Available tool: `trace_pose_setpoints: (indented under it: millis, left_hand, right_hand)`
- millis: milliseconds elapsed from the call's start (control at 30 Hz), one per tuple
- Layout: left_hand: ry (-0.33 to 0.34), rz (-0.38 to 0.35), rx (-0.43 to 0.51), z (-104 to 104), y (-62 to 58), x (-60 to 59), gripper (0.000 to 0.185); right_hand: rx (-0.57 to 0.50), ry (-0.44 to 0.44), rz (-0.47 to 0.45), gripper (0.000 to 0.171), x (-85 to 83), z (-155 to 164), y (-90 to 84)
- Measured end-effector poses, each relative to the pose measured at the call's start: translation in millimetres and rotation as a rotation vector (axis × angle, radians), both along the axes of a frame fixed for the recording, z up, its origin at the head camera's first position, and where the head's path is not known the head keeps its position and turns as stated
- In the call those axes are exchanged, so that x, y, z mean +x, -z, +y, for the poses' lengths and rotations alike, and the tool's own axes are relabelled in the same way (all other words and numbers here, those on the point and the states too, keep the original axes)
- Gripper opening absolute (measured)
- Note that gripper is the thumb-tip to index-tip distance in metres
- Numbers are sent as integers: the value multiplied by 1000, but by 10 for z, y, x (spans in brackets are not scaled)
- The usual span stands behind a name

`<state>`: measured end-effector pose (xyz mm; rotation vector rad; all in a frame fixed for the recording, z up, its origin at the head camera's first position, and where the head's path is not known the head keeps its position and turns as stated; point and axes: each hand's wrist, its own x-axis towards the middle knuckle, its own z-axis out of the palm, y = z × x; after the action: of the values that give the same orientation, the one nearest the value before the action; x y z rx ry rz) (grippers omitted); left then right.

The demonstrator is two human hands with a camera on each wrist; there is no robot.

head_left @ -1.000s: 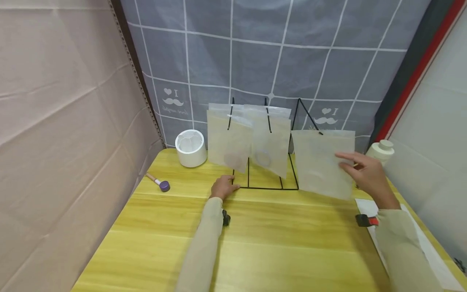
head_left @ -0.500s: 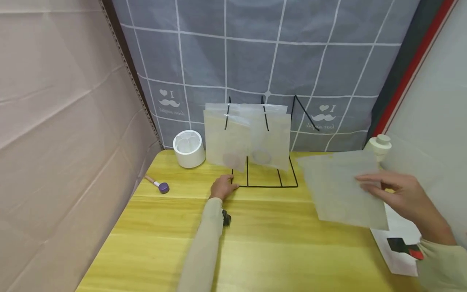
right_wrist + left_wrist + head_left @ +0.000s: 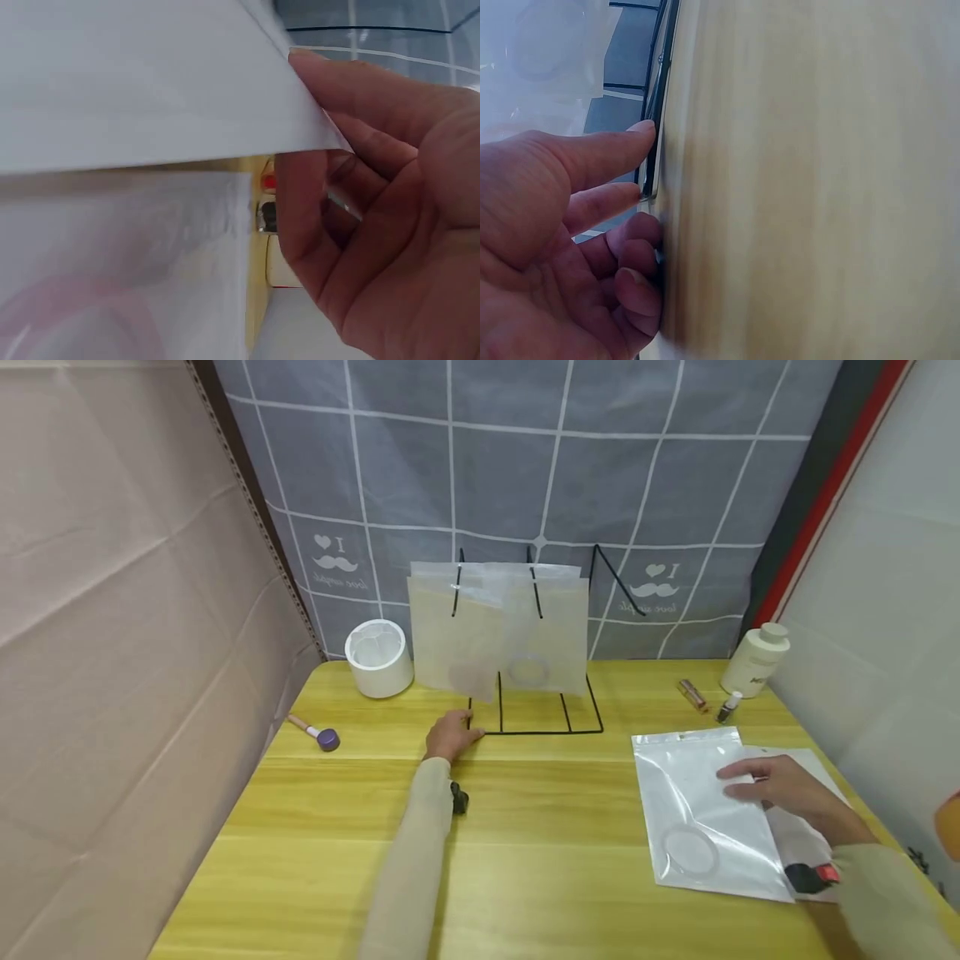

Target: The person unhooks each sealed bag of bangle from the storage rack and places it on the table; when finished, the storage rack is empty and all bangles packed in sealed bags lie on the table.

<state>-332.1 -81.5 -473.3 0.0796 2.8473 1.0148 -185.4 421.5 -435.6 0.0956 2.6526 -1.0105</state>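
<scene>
While two clear pouches (image 3: 498, 631) hang on the wire rack (image 3: 536, 722) | left hand (image 3: 448, 739) rests relaxed on the rack's base corner | right hand (image 3: 787, 785) pinches a third pouch (image 3: 701, 814), lying on the table (image 3: 525, 827) | one pouch off, two left hanging.

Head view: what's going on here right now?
A person's right hand holds a clear zip bag by its right edge, low over the yellow table. The left hand rests against the front left corner of the black wire rack. Two more bags hang on the rack's hooks; its right hook is bare.
</scene>
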Motion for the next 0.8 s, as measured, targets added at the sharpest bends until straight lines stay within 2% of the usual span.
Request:
trace_pose_setpoints:
  millis: [233,467,800]
  left_hand:
    - [-4,7,-6,-16,-14,8,51]
    - [8,13,-18,-1,-7,-7,51]
    - [10,17,-24,-14,0,-35,51]
  right_hand:
    - [81,-63,99,36,-116,24,213]
    - [120,-44,57,38,-120,62,361]
    - [112,-50,23,41,-152,72,328]
